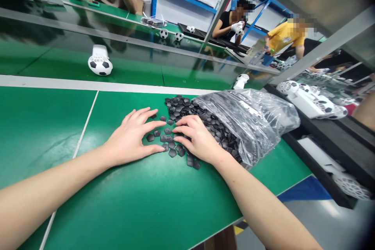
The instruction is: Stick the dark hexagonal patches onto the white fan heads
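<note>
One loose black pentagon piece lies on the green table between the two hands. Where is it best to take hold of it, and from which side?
Likely from above, pinching two opposite edges. The black pentagon piece lies flat and thin on the green table, apart from the pile, so only its rim gives a grip. The left hand lies nearest it, fingers spread; the right hand rests on the other pieces.

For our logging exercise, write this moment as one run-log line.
left hand: flat on green table, open | right hand: fingers spread on black pentagon pieces | clear plastic bag: spilling pieces beside the right hand
</note>
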Motion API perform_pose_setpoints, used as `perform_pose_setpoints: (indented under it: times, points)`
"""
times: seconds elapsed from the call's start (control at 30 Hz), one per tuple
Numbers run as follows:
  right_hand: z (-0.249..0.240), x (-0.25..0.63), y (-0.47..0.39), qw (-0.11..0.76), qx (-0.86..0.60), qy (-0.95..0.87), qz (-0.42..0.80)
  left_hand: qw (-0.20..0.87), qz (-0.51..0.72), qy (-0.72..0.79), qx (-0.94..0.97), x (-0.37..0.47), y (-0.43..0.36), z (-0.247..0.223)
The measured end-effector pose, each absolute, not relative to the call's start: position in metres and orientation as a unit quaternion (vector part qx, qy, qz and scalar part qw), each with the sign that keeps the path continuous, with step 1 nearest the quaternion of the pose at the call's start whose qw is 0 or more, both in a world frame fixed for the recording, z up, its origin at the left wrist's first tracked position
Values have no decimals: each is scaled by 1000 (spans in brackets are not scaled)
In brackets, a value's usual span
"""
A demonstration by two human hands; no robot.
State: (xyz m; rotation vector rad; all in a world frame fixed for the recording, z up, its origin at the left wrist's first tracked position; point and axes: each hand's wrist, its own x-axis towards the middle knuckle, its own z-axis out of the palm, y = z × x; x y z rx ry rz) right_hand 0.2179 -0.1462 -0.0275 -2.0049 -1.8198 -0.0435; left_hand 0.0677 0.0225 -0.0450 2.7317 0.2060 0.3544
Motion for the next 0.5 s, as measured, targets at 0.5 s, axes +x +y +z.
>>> perform_pose_setpoints:
  times: [0.5]
  points:
    - [-28, 220, -146, 196, -764, -615, -23, 297, 234, 196, 905, 71, 31, -43]
